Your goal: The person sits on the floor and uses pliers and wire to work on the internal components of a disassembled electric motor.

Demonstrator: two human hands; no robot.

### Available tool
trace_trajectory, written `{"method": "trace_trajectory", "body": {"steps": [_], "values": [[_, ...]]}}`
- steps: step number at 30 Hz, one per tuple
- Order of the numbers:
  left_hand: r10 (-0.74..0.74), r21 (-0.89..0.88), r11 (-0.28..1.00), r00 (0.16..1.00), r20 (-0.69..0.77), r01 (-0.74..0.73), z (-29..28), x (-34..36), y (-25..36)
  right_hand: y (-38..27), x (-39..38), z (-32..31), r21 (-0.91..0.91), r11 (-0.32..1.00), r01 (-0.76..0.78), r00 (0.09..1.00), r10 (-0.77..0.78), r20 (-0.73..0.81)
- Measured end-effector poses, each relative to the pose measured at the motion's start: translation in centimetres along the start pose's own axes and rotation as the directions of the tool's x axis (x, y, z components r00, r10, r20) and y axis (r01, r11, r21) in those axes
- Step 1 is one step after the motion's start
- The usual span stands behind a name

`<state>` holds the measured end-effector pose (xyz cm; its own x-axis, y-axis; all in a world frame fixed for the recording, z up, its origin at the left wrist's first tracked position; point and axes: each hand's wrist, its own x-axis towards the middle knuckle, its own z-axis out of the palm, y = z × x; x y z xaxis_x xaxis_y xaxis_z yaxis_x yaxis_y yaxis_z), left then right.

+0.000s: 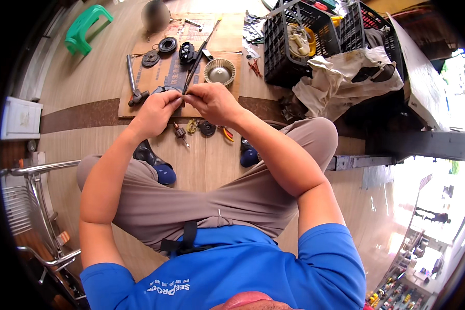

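Observation:
My left hand and my right hand meet over the near edge of a cardboard sheet, fingertips pinched together. Between them is something small and dark, mostly hidden by the fingers. A long black cable-like strand runs from the far side of the cardboard down to my fingertips; whether I grip its end I cannot tell. Just beyond my right hand sits a pale ribbed blower wheel. Partly hidden behind my left hand is a dark rounded part. Nearer me lies a motor armature.
A hammer, a black ring, a round disc and a black housing lie around the cardboard. Pliers and a black round part rest nearer me. Black crates with cloth stand right; a green stool, far left.

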<state>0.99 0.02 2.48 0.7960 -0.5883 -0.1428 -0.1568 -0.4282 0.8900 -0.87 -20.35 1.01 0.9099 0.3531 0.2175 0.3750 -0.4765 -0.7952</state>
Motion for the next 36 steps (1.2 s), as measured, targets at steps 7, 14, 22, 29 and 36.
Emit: {"method": "trace_trajectory", "body": {"steps": [7,14,22,29,36], "values": [[-0.203,-0.348,0.905,0.967,0.155,0.246,-1.4,-0.9,0.7,-0.6,0.0,0.6,-0.041,0.996,0.085,0.994,-0.087,-0.069],[-0.19,-0.188,0.961,0.979,0.079,0.202,-0.4,-0.7,2.1,-0.6,-0.7,0.4,-0.274,0.948,0.162,0.986,-0.168,0.002],[-0.204,-0.151,0.967,0.979,0.02,0.205,0.3,0.5,-2.8,0.8,-0.5,1.4,-0.397,0.906,0.148,0.989,-0.128,0.077],[-0.036,-0.057,0.998,0.998,-0.05,0.034,-0.8,-0.2,-4.7,0.0,0.5,1.8,-0.394,0.915,0.088,0.996,-0.094,0.004],[0.094,0.129,0.989,0.979,-0.179,-0.071,0.0,0.6,-5.6,1.0,1.1,3.9,-0.12,0.987,-0.111,0.97,0.082,-0.228]]}}
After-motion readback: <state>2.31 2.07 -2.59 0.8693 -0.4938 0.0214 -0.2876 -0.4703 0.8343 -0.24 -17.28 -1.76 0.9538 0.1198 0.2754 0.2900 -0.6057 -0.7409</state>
